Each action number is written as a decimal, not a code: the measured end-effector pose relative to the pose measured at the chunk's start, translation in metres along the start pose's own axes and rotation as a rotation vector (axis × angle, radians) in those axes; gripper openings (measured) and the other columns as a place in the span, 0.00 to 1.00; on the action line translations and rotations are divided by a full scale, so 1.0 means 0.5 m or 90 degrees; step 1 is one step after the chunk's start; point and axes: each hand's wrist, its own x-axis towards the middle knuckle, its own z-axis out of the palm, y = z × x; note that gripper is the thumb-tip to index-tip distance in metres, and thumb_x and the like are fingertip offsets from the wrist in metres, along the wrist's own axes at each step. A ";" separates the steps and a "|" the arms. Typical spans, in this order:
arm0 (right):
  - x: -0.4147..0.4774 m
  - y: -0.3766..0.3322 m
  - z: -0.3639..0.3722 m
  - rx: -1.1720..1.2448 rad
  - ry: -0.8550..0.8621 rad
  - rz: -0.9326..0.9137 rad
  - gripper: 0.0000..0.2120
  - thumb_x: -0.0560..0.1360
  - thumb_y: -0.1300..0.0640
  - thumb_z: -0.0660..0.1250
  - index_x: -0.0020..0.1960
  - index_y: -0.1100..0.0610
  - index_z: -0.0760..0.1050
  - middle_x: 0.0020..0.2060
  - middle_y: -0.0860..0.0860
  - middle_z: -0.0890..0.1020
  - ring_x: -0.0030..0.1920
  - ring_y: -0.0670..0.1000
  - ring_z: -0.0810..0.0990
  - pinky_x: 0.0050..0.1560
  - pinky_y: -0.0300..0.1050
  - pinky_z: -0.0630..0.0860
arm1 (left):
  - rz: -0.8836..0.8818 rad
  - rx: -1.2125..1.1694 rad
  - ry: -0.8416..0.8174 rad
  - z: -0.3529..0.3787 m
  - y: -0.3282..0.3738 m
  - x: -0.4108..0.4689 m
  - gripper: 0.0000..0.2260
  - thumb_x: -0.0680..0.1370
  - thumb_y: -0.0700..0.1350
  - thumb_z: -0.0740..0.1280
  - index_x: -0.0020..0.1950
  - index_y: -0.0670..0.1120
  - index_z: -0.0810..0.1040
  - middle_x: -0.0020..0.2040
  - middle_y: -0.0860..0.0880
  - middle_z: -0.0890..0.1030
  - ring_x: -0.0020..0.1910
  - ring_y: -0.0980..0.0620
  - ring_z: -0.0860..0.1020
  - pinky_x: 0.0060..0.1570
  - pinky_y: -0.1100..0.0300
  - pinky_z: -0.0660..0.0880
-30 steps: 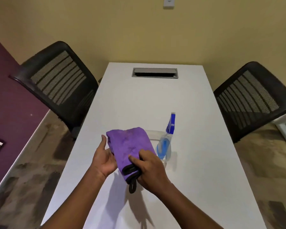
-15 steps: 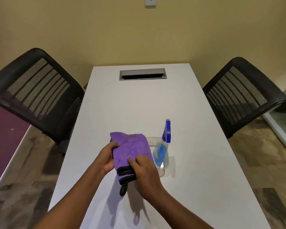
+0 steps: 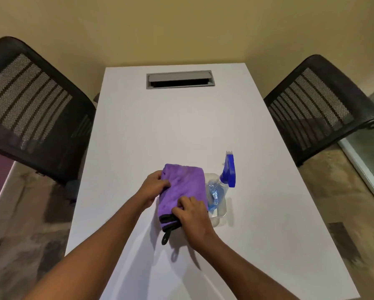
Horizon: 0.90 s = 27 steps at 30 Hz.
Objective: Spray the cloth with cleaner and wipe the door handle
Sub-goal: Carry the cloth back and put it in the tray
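Note:
A folded purple cloth (image 3: 182,187) with black edging and a black loop is held just above the white table (image 3: 181,126). My left hand (image 3: 154,188) grips its left edge with fingers curled over it. My right hand (image 3: 192,217) pinches the near end by the black edging. Directly right of the cloth lies a clear spray bottle (image 3: 219,195) holding blue liquid, on its side, with its blue trigger head (image 3: 230,172) pointing away from me. No door handle is in view.
A grey cable hatch (image 3: 180,79) is set into the far end of the table. Black mesh chairs stand at the left (image 3: 30,109) and right (image 3: 316,105). A yellow wall is behind; patterned floor runs on both sides.
My left hand went from open beside the cloth to closed on its left edge. The right hand kept hold of the near end. The view shifted right and tilted down slightly.

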 end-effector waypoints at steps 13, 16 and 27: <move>0.056 0.035 0.040 0.070 -0.229 0.117 0.15 0.79 0.56 0.63 0.64 0.51 0.77 0.60 0.52 0.76 0.59 0.57 0.72 0.56 0.46 0.70 | 0.065 0.267 0.196 0.011 -0.042 0.031 0.16 0.70 0.37 0.72 0.52 0.46 0.68 0.43 0.52 0.73 0.37 0.57 0.73 0.30 0.67 0.66; 0.071 0.043 0.040 0.114 -0.262 0.160 0.14 0.77 0.58 0.66 0.62 0.51 0.79 0.58 0.52 0.78 0.57 0.57 0.74 0.57 0.46 0.73 | 0.091 0.285 0.206 0.019 -0.042 0.029 0.14 0.70 0.36 0.71 0.48 0.47 0.68 0.39 0.55 0.72 0.35 0.58 0.71 0.28 0.71 0.65; 0.068 0.026 0.027 0.090 -0.268 0.220 0.15 0.77 0.58 0.65 0.62 0.58 0.67 0.52 0.56 0.79 0.52 0.57 0.78 0.51 0.49 0.74 | 0.138 0.245 0.250 0.047 -0.046 0.004 0.09 0.71 0.36 0.68 0.44 0.45 0.70 0.36 0.52 0.75 0.33 0.56 0.74 0.25 0.70 0.69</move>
